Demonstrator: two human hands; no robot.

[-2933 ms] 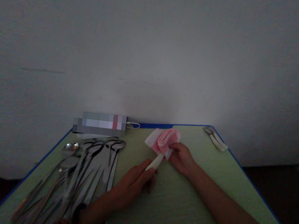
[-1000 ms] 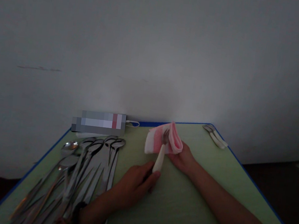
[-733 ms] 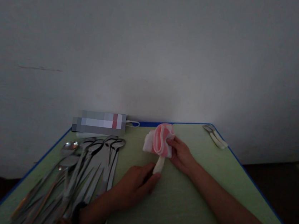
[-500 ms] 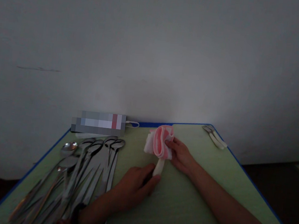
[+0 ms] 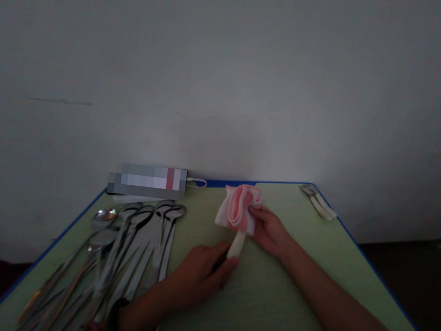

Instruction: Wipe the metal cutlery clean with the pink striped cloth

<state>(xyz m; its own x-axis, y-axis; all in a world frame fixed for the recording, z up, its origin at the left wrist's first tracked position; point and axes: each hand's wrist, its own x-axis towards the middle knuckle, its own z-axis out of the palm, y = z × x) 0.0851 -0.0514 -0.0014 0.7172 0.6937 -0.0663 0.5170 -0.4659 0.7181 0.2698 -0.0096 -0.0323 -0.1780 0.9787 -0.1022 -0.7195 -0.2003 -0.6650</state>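
Note:
My left hand (image 5: 209, 268) is closed round the lower end of a white-handled utensil (image 5: 237, 243), held tilted over the table. A pink and white cloth (image 5: 239, 207) wraps the utensil's upper part, so its head is hidden. From the right, my right hand (image 5: 269, 227) pinches the folded cloth, thumb and fingers pressed around it. Left of my left hand lie many metal spoons (image 5: 142, 216) and knives (image 5: 141, 263), heads pointing mostly away from me.
Two white-handled utensils, one a fork (image 5: 314, 199), lie at the table's far right corner. At the back left sits a blurred-out box-like object (image 5: 147, 181) with a white cable (image 5: 198, 182). A grey wall (image 5: 230, 81) rises behind the blue-edged green table (image 5: 279, 310).
The cloth has shifted slightly and its folds look different, with more white spread on the left. Both hands keep their holds; the view has moved a little.

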